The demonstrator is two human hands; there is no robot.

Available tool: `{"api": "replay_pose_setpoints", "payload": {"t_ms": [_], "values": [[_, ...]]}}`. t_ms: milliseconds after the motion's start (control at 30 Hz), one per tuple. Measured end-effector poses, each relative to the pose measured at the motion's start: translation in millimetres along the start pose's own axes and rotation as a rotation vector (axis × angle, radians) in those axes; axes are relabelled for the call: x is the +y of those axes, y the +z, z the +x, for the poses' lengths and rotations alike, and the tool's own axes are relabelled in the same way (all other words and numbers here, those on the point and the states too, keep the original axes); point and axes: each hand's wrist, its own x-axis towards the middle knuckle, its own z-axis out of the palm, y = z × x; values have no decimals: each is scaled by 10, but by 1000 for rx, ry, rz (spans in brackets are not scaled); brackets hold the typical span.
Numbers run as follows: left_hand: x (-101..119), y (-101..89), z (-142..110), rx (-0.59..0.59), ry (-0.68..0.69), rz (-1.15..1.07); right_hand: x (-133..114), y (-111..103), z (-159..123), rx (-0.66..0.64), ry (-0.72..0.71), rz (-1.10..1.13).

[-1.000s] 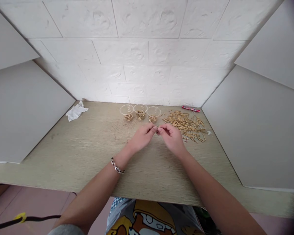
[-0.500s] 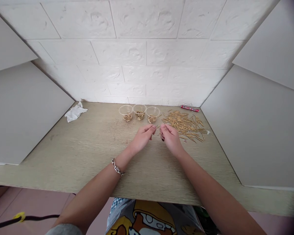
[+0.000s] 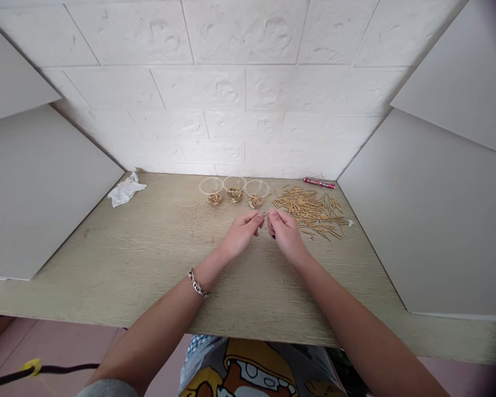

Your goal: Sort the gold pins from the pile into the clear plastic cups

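My left hand [image 3: 242, 234] and my right hand [image 3: 284, 232] meet fingertip to fingertip over the wooden table [image 3: 149, 248], both pinched on a small gold pin [image 3: 265, 219] held between them. My left wrist wears a chain bracelet [image 3: 197, 285]. Just beyond the hands stand three clear plastic cups [image 3: 234, 188], each with gold pieces at the bottom. To the right of the cups lies a loose heap of gold pins [image 3: 310, 209].
A crumpled white tissue [image 3: 125, 189] lies at the table's back left. A red pen [image 3: 319, 182] rests by the brick wall at the back right. Grey side panels [image 3: 430, 215] close in the table on both sides.
The hands drew slightly apart half a second ago and have come back together at the fingertips. They stay in the same spot before the cups.
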Motion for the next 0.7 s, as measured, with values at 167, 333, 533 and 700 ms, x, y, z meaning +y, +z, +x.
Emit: {"api": "replay_pose_setpoints", "payload": {"t_ms": [167,333,533,700], "values": [[3,3,-1,8,-1,-2,-3,-7,-1,-2,-30,-32],[8,6,-3,7,-3,-20,-27,-15,-8,6,-58,-96],[-3,1,2,11,-8,-22,-38,-14,-16,14,-52,-130],[-5,-5,6,11,1,-12,-37,-14,-25,27,-46,-137]]}}
